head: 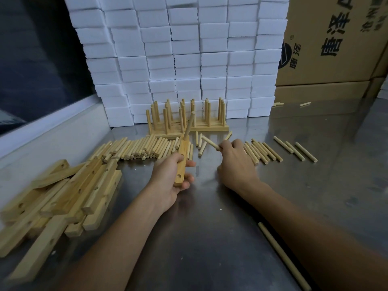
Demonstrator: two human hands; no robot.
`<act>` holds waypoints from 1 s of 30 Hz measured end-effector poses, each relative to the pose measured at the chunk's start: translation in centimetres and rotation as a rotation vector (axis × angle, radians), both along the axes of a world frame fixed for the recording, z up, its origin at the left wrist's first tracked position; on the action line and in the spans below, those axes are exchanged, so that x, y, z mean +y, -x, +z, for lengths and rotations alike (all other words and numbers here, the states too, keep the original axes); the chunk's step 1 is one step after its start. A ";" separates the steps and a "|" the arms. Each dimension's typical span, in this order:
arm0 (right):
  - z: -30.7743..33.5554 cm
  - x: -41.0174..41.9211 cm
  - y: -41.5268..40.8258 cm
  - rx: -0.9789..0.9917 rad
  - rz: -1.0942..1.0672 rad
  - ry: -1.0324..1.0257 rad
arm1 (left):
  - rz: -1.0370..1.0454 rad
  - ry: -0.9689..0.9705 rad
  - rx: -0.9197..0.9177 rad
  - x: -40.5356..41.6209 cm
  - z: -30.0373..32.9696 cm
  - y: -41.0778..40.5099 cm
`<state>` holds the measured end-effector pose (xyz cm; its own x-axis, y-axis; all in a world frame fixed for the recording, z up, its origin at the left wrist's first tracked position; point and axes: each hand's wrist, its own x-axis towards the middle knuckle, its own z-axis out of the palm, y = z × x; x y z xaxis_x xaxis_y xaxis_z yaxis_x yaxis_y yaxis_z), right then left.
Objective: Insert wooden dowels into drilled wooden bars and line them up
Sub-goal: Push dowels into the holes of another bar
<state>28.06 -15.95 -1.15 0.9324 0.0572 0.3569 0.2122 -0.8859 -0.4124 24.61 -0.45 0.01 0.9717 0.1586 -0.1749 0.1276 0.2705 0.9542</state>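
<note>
Left hand [176, 175]: grip wrapped around a flat drilled bar [182, 162] of pale wood, one round dowel [189, 127] standing in its far hole.
Right hand [236, 162]: grip pinched on a short smooth dowel [210, 142].
Loose dowels [140, 150]: cylindrical, lying in rows on the steel surface [210, 227].
Spare bars [63, 196]: heaped at left, holes showing.
Finished bars [189, 120]: pegs upright, against the white foam blocks [178, 49].
Cardboard box [336, 38]: black Chinese print, not legible.
</note>
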 end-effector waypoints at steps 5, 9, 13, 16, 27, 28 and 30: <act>0.0 0.7 0.3 -0.089 0.129 -0.230 | 0.010 -0.019 -0.004 -0.2 -0.1 -0.2; -0.4 0.4 0.4 -0.121 0.246 -0.243 | 0.003 -0.017 -0.006 -0.1 -0.1 -0.1; -0.5 0.3 0.0 -0.098 0.249 -0.316 | 0.003 -0.013 -0.007 -0.1 0.0 -0.1; -0.7 0.2 -0.1 -0.038 0.250 -0.395 | 0.007 -0.014 -0.008 -0.2 0.0 -0.1; -0.5 -0.2 -0.2 -0.057 0.264 -0.684 | 0.000 -0.013 -0.027 -0.3 -0.2 -0.1; -0.4 -0.3 -0.2 -0.079 0.255 -0.696 | -0.002 -0.011 -0.030 -0.3 -0.3 -0.1; -0.3 -0.4 -0.2 -0.113 0.219 -0.779 | -0.002 -0.007 -0.030 -0.3 -0.3 -0.1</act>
